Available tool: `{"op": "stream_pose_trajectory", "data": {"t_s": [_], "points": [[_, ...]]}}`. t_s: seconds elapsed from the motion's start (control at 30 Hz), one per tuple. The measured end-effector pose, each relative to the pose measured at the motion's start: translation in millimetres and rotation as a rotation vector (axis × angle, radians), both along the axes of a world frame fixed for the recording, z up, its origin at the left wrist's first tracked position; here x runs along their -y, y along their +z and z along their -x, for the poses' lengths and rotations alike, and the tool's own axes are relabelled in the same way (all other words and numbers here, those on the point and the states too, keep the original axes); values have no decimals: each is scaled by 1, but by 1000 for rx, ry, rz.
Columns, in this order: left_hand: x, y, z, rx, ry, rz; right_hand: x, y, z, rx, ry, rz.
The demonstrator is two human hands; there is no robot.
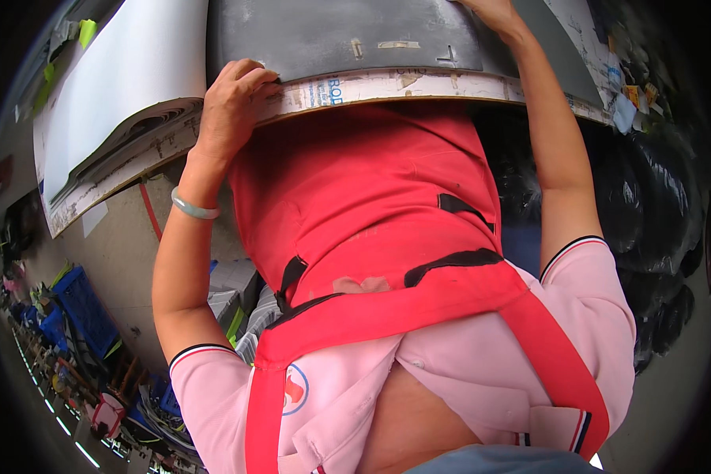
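A dark grey sheet or board lies on the table, with pieces of tape and a dark corner mark along its near edge. My left hand is closed at the sheet's near left corner, fingers bent and thumb side against the edge. A pale bangle circles that wrist. Over the sheet's right side reaches my right hand; the top of the picture cuts it off, so its fingertips are hidden. I cannot make out whether it grips anything.
A large roll of white sheet material rests left of the grey sheet. The table's worn front edge touches my red apron. Black plastic bags stand at the right, and blue crates at the lower left.
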State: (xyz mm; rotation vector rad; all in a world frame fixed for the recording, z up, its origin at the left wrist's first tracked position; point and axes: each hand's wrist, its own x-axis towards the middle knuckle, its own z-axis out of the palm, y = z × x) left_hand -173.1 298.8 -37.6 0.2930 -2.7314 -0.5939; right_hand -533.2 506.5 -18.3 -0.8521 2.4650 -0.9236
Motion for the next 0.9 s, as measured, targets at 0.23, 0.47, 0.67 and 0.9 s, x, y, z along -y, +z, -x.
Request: {"op": "stream_pose_trajectory", "data": {"t_s": [0.23,0.47,0.67,0.9], "points": [[3,1,-1,0,-12,14,1,-3,0,-87,3,-47],[-29,7,55,0,-73,26,-13,-43,38,23,183,96],[-61,-19,134,-141,1,132,-21,-39,44,56,119,119],[-55,-32,129,-150,38,244,-39,-17,-33,114,89,271]]}}
